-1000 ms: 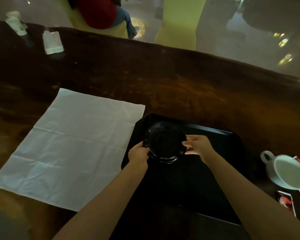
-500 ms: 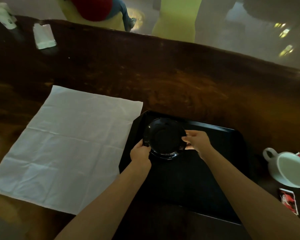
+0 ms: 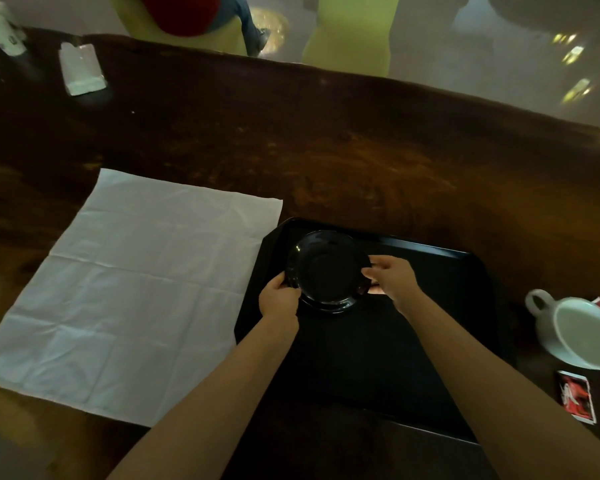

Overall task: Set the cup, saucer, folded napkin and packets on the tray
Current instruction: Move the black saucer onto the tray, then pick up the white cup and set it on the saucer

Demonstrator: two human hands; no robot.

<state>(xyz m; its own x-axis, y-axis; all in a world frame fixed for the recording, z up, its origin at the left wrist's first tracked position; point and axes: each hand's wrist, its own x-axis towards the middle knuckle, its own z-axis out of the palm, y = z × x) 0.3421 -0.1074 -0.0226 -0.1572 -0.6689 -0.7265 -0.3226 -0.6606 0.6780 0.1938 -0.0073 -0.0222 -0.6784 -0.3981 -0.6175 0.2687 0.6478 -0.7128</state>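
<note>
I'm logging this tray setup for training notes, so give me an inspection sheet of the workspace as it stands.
Surface: dark wooden table, glossy.
Job's things: black saucer on black tray; white napkin unfolded, left of tray; white cup and red packets on table, right of tray.
Clutter: white packet and white container, far left.
Grippers: left hand and right hand grip the saucer's opposite edges.
Cables: nothing seen.
Surroundings: yellow seats, a seated person beyond the table.

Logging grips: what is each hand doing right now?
Left hand: fingers closed on the saucer rim.
Right hand: fingers gripping the saucer's opposite rim.
</note>
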